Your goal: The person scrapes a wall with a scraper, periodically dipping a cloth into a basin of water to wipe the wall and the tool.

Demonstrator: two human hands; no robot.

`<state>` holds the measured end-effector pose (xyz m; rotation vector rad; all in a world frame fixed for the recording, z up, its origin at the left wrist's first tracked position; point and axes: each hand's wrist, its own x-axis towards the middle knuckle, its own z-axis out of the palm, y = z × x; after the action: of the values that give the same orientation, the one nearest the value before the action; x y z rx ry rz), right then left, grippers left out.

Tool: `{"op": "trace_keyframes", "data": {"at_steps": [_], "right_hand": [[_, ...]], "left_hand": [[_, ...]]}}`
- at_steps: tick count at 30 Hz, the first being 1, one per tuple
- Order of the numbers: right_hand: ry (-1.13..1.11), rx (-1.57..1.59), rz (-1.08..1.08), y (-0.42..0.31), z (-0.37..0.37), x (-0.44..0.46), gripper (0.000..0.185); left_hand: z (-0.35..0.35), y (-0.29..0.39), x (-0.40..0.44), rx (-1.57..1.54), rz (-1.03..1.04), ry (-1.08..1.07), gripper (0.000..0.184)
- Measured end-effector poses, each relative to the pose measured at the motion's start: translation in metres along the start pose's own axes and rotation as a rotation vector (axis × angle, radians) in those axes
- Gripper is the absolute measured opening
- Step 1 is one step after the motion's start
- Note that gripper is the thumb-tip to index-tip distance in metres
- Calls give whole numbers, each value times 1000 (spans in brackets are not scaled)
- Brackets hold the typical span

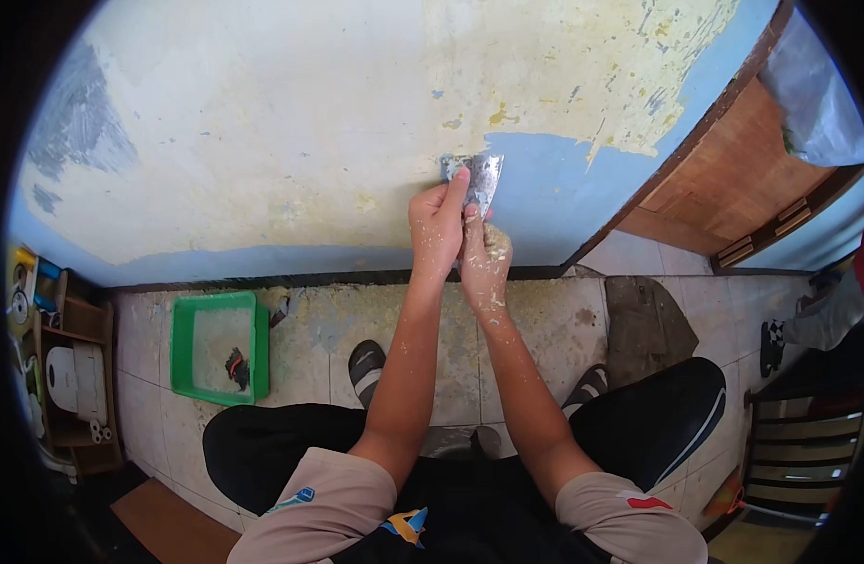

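Observation:
Both of my hands are on a metal scraper (489, 179) whose wide blade lies against the wall, at the edge between bare cream plaster (291, 122) and blue paint (545, 188). My left hand (436, 226) is closed round it, with a finger stretched along the blade. Beside it, my right hand (486, 254) is closed on the lower part, its thumb pointing up toward the blade. The handle is mostly hidden by my hands. Pale flakes stick to both hands and forearms.
A green tray (260, 348) with a dark and red item stands on the tiled floor at left. Shelves (79, 376) are at far left. A dark cloth (644, 329) lies right of my feet. A wooden door panel (714, 160) and another person's leg (822, 315) are at right.

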<state>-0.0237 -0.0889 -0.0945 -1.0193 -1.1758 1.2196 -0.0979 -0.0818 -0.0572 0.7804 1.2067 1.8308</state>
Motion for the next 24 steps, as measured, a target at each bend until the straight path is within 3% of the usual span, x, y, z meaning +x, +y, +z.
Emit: {"op": "trace_keyframes", "data": {"at_steps": [20,24], "right_hand": [[-78,29,82,-12,6,2,57],[-37,-4,-52,21,6,-5,55]], "left_hand": [[6,26,-4,-78,-39,64,43],[-4,-2,-2,-63,23,40,43]]}}
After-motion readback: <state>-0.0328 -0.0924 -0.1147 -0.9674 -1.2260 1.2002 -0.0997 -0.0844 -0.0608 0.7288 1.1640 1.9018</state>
